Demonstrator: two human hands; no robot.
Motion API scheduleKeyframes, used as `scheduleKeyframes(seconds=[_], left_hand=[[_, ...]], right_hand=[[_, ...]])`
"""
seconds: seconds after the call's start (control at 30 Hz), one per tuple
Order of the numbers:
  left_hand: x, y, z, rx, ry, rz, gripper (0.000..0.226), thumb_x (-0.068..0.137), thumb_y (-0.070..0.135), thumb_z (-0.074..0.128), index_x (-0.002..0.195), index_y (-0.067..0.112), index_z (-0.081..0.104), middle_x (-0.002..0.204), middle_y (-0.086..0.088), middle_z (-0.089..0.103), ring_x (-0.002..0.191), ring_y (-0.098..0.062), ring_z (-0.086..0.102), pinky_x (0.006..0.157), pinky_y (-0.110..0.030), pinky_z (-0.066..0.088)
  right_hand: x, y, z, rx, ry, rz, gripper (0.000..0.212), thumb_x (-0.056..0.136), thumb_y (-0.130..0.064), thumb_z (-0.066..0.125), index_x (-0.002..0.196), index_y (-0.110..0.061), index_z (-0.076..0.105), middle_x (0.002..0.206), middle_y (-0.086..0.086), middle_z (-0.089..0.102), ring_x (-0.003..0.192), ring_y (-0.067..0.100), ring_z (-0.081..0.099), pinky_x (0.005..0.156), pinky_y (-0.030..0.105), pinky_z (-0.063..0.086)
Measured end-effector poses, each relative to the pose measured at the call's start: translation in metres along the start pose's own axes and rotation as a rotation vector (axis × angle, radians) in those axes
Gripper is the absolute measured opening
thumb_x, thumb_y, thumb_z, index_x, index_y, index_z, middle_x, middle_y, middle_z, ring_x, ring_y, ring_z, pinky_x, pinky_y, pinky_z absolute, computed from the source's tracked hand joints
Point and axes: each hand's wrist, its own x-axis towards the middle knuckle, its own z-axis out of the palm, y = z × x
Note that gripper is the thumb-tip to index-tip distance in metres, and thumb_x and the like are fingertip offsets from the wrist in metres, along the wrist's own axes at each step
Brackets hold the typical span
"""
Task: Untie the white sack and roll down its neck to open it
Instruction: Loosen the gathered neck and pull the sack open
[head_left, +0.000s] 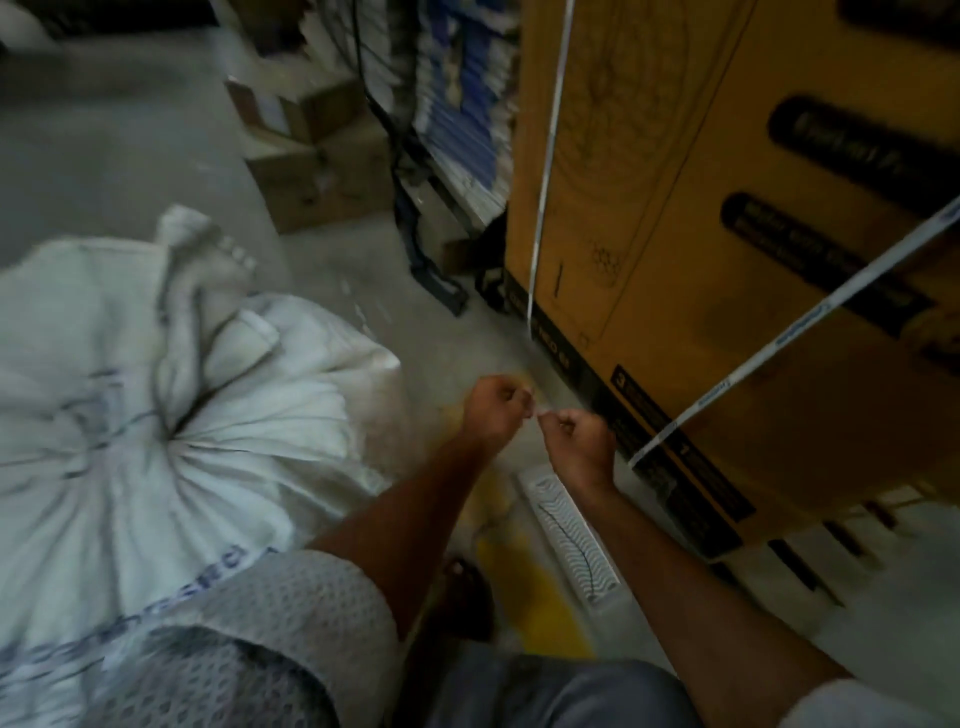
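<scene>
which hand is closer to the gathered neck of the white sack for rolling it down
Left. The left hand is on the side of the white sack, whose gathered neck lies left of both fists. The right hand is farther away, beside the cardboard box.

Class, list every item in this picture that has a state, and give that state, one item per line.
white sack: neck gathered shut, not rolled down
left hand: fist closed, off the sack
right hand: fist closed, off the sack; something small between the two hands, too blurred to name
large yellow carton: closed, strapped with white bands
small brown boxes: stacked; too blurred to tell
</scene>
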Motion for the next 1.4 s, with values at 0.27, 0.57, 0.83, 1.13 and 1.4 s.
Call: scheduleKeyframes(seconds=[0.27, 0.57, 0.83, 1.13, 1.4], left_hand=[[-0.083, 0.084, -0.184, 0.237, 0.291, 0.259, 0.017, 0.085, 0.010, 0.068, 0.100, 0.008, 0.077, 0.090, -0.009, 0.078, 0.083, -0.012, 0.070, 0.069, -0.004, 0.043], [-0.148, 0.044, -0.363, 0.419, 0.726, 0.276, 0.024, 0.083, 0.020, 0.060, 0.105, 0.016, 0.071, 0.104, -0.006, 0.071, 0.102, -0.026, 0.065, 0.094, -0.039, 0.049], [-0.146, -0.026, -0.429, 0.575, 0.846, 0.085, 0.055, 0.087, 0.018, 0.063, 0.140, 0.016, 0.049, 0.145, -0.009, 0.048, 0.137, -0.031, 0.039, 0.112, -0.047, 0.034], [-0.092, -0.047, -0.451, 0.362, 0.593, -0.346, 0.112, 0.075, 0.050, 0.077, 0.156, 0.014, 0.008, 0.148, -0.015, 0.048, 0.138, -0.037, 0.043, 0.111, -0.053, 0.037], [-0.115, -0.018, -0.431, -0.108, 0.746, -0.340, 0.052, 0.099, 0.051, 0.020, 0.142, 0.027, 0.035, 0.078, -0.016, 0.076, 0.056, -0.023, 0.070, 0.058, -0.028, 0.052]], right_hand=[[-0.088, -0.169, 0.050, -0.008, -0.073, -0.317, 0.044, 0.090, -0.039, 0.059, 0.058, -0.012, 0.048, 0.054, 0.004, 0.049, 0.059, 0.026, 0.054, 0.052, 0.034, 0.036], [-0.160, -0.279, 0.148, 0.042, -0.244, -0.505, 0.029, 0.086, -0.035, 0.064, 0.067, -0.013, 0.061, 0.066, 0.000, 0.065, 0.072, 0.022, 0.064, 0.065, 0.029, 0.046], [-0.142, -0.310, 0.227, -0.080, -0.302, -0.496, 0.056, 0.085, -0.033, 0.068, 0.132, -0.014, 0.047, 0.137, 0.010, 0.049, 0.124, 0.030, 0.051, 0.100, 0.044, 0.046], [-0.097, -0.304, 0.263, -0.038, -0.448, -0.253, 0.099, 0.079, -0.015, 0.075, 0.156, -0.014, 0.011, 0.145, 0.017, 0.048, 0.129, 0.034, 0.051, 0.105, 0.040, 0.045], [-0.124, -0.290, 0.217, 0.157, -0.533, -0.469, 0.040, 0.076, -0.003, 0.063, 0.114, -0.014, 0.060, 0.097, 0.000, 0.069, 0.089, 0.017, 0.065, 0.076, 0.030, 0.051]])
